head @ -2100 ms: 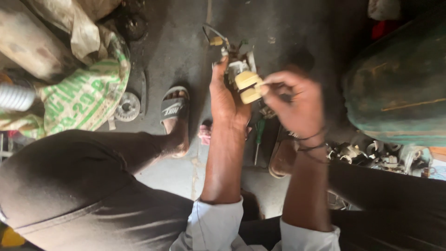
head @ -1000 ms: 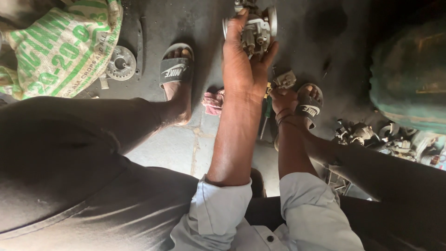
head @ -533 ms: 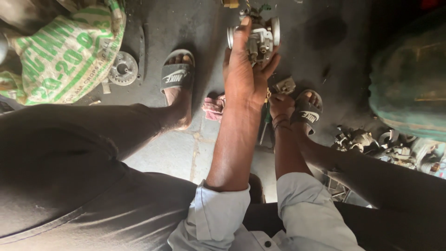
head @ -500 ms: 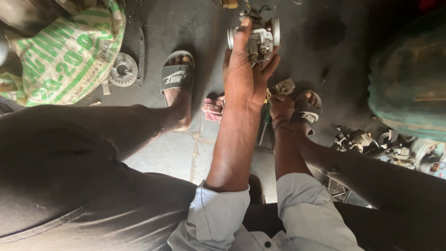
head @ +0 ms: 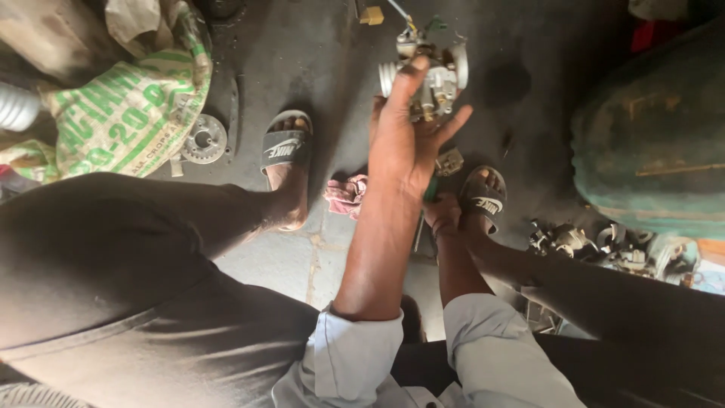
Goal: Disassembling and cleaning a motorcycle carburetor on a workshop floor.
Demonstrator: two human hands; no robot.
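- The scene is a dark, oil-stained concrete floor [head: 302, 68] seen from above, with the person's own legs in dark trousers spread to either side.
- The left hand [head: 404, 143] is raised out in front, fingers and thumb closed around a small metal engine part [head: 427, 72], a carburettor-like block with round silver fittings and thin wires running off its top.
- That part sits above the floor, held up between the two sandalled feet and a little beyond them.
- The right hand [head: 442, 214] is down low by the floor, just beside the right sandal [head: 483, 200]; it is largely hidden behind the left forearm, so I cannot tell whether its fingers are spread or closed, though a green-handled tool [head: 429, 195] shows right at it.
- A small metal piece [head: 449, 161] lies on the floor just beyond the right hand.
- A pink rag [head: 346, 195] lies on the floor between the feet, near the left sandal [head: 285, 147].
- A green-and-white printed sack [head: 128, 113] sits at the upper left, with a round metal disc [head: 204, 138] just beside it.
- A big green drum [head: 657, 136] fills the right side, with a scatter of small metal parts [head: 596, 245] at its foot.
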